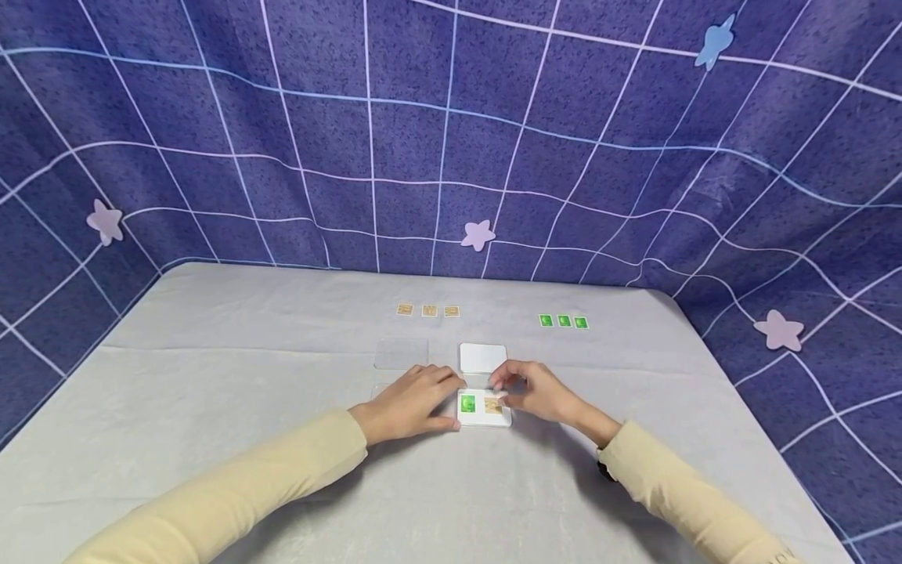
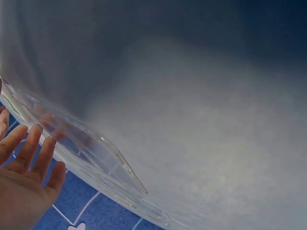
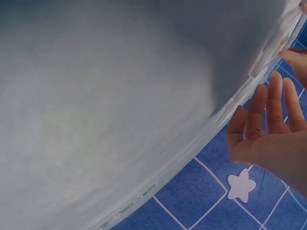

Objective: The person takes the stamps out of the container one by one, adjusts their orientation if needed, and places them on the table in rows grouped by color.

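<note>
A white card (image 1: 484, 421) lies in front of me with a green stamp (image 1: 468, 403) on its left half and a tan stamp (image 1: 492, 406) on its right half. My left hand (image 1: 416, 403) rests at the card's left side, index fingertip by the upper corner and thumb by the lower one; its fingers look loosely extended in the left wrist view. Over the right side, my right hand (image 1: 539, 394) puts its thumb on the tan stamp, while its other fingers, loosely bent, reach the card's far edge. Just beyond lies a blank white card (image 1: 482, 358).
A clear plastic sheet (image 1: 401, 354) lies left of the blank card, and another clear piece (image 1: 379, 388) is partly under my left hand. Farther back sit a row of tan stamps (image 1: 429, 311) and a row of green stamps (image 1: 564, 321). A blue curtain (image 1: 423, 141) surrounds the table.
</note>
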`<state>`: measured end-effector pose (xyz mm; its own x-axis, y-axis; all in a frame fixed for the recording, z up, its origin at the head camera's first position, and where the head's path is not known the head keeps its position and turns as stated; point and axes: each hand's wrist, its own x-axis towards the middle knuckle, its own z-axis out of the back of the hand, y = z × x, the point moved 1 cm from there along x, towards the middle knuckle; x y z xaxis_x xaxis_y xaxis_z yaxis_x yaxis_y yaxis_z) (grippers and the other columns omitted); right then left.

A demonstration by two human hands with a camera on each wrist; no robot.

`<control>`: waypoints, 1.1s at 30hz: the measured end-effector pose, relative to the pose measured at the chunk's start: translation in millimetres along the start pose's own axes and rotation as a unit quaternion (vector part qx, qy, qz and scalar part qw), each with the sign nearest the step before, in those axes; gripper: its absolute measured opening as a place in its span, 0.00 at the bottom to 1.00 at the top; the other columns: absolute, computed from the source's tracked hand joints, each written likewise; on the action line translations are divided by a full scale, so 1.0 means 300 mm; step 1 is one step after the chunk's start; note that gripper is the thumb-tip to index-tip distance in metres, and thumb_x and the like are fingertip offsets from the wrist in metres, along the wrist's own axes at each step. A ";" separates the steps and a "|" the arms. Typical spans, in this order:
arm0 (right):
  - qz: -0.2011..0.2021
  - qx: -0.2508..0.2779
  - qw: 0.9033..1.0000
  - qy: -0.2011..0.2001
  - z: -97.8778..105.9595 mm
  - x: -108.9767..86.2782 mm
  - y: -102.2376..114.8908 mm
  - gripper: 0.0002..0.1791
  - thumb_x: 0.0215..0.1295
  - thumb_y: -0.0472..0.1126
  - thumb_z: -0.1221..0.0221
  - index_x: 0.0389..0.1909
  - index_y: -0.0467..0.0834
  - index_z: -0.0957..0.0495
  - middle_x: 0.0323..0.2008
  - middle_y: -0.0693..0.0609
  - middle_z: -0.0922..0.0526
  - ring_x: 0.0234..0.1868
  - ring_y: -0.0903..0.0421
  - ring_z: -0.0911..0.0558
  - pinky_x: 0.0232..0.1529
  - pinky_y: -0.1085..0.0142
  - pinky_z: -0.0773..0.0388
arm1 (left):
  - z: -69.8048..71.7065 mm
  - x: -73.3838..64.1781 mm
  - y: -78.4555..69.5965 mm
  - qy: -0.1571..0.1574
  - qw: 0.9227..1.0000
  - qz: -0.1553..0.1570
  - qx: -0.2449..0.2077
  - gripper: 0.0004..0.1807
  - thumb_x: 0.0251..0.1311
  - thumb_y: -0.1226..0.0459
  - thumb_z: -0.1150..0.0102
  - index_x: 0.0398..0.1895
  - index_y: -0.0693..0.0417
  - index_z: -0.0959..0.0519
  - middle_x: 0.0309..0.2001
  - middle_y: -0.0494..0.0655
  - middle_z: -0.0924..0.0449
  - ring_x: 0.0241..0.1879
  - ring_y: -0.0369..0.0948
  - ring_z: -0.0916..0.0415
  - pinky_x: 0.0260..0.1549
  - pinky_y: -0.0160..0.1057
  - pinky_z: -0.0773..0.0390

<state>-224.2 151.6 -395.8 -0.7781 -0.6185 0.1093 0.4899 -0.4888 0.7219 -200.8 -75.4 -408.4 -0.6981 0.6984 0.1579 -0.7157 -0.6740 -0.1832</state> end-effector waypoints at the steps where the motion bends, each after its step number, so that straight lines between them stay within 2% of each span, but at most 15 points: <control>1: 0.001 0.000 1.000 0.002 -0.002 -0.003 0.000 0.13 0.47 0.26 0.38 0.36 0.36 0.22 0.34 0.44 0.19 0.38 0.48 0.23 0.43 0.57 0.26 | 0.000 -0.001 -0.002 0.001 1.000 0.001 0.001 0.31 0.51 0.44 0.41 0.55 0.50 0.28 0.51 0.45 0.26 0.51 0.44 0.28 0.51 0.45 0.31; 10: -0.001 -0.033 0.999 -0.002 -0.020 -0.016 0.002 0.13 0.44 0.27 0.36 0.35 0.36 0.22 0.34 0.46 0.19 0.37 0.51 0.23 0.42 0.62 0.25 | -0.005 0.000 -0.007 0.005 1.000 0.007 0.008 0.32 0.51 0.44 0.41 0.56 0.51 0.29 0.53 0.46 0.27 0.53 0.44 0.30 0.52 0.46 0.31; 18: 0.002 -0.068 0.998 -0.011 -0.027 -0.018 0.008 0.14 0.41 0.29 0.33 0.32 0.36 0.23 0.32 0.47 0.20 0.35 0.54 0.23 0.40 0.66 0.25 | -0.008 0.002 -0.008 -0.008 1.000 0.000 0.014 0.31 0.51 0.44 0.41 0.54 0.52 0.28 0.51 0.46 0.26 0.51 0.44 0.29 0.50 0.45 0.30; 26: -0.018 -0.071 0.997 -0.011 -0.031 -0.016 0.013 0.13 0.41 0.28 0.33 0.31 0.36 0.22 0.30 0.48 0.20 0.33 0.55 0.23 0.37 0.68 0.25 | -0.006 0.003 -0.010 -0.005 1.000 0.001 0.009 0.31 0.51 0.44 0.41 0.54 0.52 0.27 0.50 0.46 0.26 0.50 0.44 0.28 0.48 0.45 0.29; 33: -0.018 -0.072 0.997 -0.016 -0.035 -0.011 0.013 0.13 0.41 0.27 0.32 0.31 0.36 0.22 0.29 0.48 0.20 0.32 0.55 0.24 0.35 0.67 0.25 | -0.003 0.003 -0.012 -0.003 1.000 0.004 0.006 0.31 0.50 0.44 0.41 0.54 0.52 0.27 0.50 0.45 0.26 0.49 0.43 0.29 0.48 0.45 0.29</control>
<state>-215.4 145.3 -400.5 -0.8071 -0.5803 0.1085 0.5109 -0.5943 0.6211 -198.8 -72.1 -408.6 -0.7038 0.6918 0.1614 -0.7103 -0.6822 -0.1737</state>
